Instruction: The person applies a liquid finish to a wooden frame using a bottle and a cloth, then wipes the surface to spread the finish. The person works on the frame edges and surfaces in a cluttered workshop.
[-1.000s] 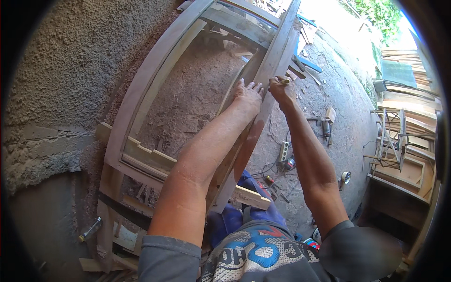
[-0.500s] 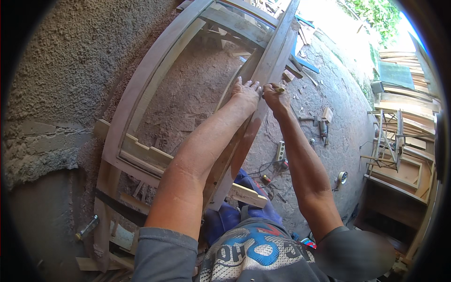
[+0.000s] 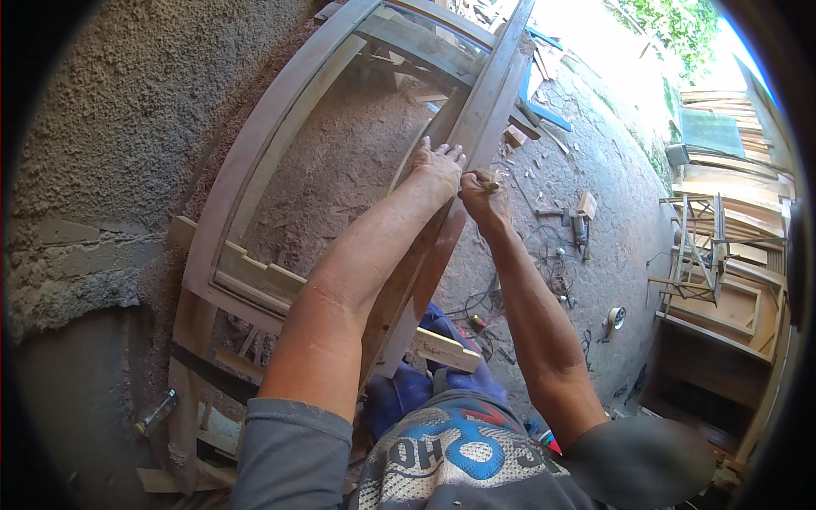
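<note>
Ahead of me lies a long wooden board (image 3: 491, 93), running lengthwise along the right side of a large wooden frame (image 3: 257, 149). My left hand (image 3: 439, 168) rests on the board with its fingers spread. Close beside it, at the board's right edge, my right hand (image 3: 484, 202) is closed around a slim tool with a yellowish-brown handle (image 3: 489, 184). The tool's working end is hidden by my fingers, so its kind does not show. A pale notched wood strip (image 3: 446, 349) sticks out under the board near my legs.
A rough wall (image 3: 127, 127) stands close on the left. On the dusty floor to the right lie a power tool (image 3: 580, 234), a hammer (image 3: 552, 212), cords, a roll of tape (image 3: 616, 317) and wood scraps. Stacked boards and a wooden cabinet (image 3: 697, 374) line the far right.
My right hand has slid a short way toward me along the board's edge with the tool. The left hand stays on the board, and the view has shifted slightly.
</note>
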A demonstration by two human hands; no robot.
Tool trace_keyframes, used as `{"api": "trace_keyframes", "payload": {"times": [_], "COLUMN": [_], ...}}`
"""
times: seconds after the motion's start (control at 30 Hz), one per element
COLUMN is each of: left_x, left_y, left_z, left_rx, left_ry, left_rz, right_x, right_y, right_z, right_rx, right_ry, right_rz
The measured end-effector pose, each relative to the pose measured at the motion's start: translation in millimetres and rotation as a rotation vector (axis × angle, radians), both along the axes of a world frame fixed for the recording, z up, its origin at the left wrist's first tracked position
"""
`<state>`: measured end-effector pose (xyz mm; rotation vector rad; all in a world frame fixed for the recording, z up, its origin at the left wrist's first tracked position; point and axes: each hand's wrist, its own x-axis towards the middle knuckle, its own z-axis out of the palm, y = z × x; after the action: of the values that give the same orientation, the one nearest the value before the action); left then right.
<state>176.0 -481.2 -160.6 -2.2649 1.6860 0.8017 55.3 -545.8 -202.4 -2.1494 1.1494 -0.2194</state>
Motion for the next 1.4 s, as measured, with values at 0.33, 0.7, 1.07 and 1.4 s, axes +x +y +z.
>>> {"api": "trace_keyframes", "payload": {"times": [0.33, 0.7, 1.07, 1.4], "left_x": [7, 0, -4, -73], "left_y": [6, 4, 18, 105], "left_z": [-8, 0, 12, 3], "left_rx": [-0.065, -0.028, 0.007, -0.319], "left_ry": [-0.058, -0.080, -0.142, -0.030], "left_rz": [-0.048, -0.055, -0.034, 0.426], "right_x": [-18, -36, -123, -192], "right_y": [33, 79, 154, 154], "right_z": [2, 35, 53, 57], "right_rx": [-0.003, 0.012, 0.619, 0.398], "right_ry": [0.021, 0.062, 0.185, 0.110], "right_rz": [0.043, 0.042, 0.222, 0.426]}}
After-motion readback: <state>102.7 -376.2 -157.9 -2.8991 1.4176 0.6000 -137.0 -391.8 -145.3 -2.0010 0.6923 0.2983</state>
